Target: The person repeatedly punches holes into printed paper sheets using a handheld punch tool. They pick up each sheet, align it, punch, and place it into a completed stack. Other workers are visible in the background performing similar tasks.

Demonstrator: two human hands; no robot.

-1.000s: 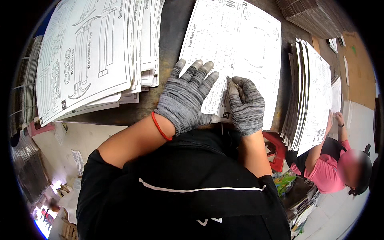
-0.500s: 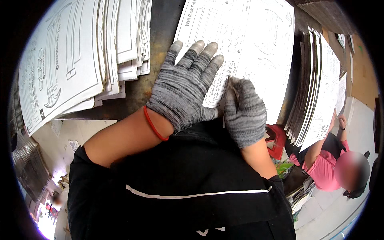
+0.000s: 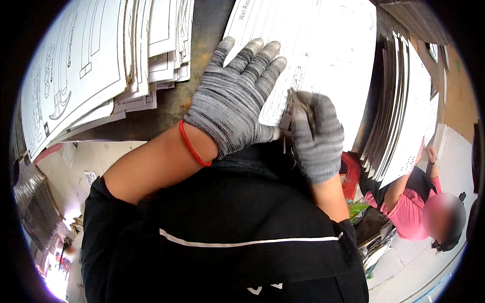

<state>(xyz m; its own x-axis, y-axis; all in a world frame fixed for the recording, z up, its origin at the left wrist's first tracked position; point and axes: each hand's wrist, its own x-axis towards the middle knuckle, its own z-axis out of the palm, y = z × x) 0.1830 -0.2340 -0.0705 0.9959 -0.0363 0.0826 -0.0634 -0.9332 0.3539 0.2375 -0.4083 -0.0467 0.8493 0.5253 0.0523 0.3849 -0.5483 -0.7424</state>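
Flat on a white printed cardboard sheet (image 3: 333, 65) lies my left hand (image 3: 230, 98), in a grey striped knit glove with pale fingertips, fingers spread and holding nothing. Close by on its right, my right hand (image 3: 319, 139), gloved alike, pinches a thin pointed tool (image 3: 303, 103). The tool's tip meets the sheet beside the printed row of shapes near its lower left edge; most of the tool is hidden in the fingers. The sheet rests on a dark worn tabletop (image 3: 207, 30).
Stacks of similar printed cardboard stand left (image 3: 106, 60) and right (image 3: 404, 111). More brown cardboard (image 3: 414, 17) is at the far right. Beyond the right stack, a person in pink (image 3: 404, 212) works. A red object (image 3: 351, 174) sits under the table edge.
The view has shifted slightly, so sheet and hands appear a little higher. My right hand has slid slightly toward me relative to my left, which stays flat on the sheet.
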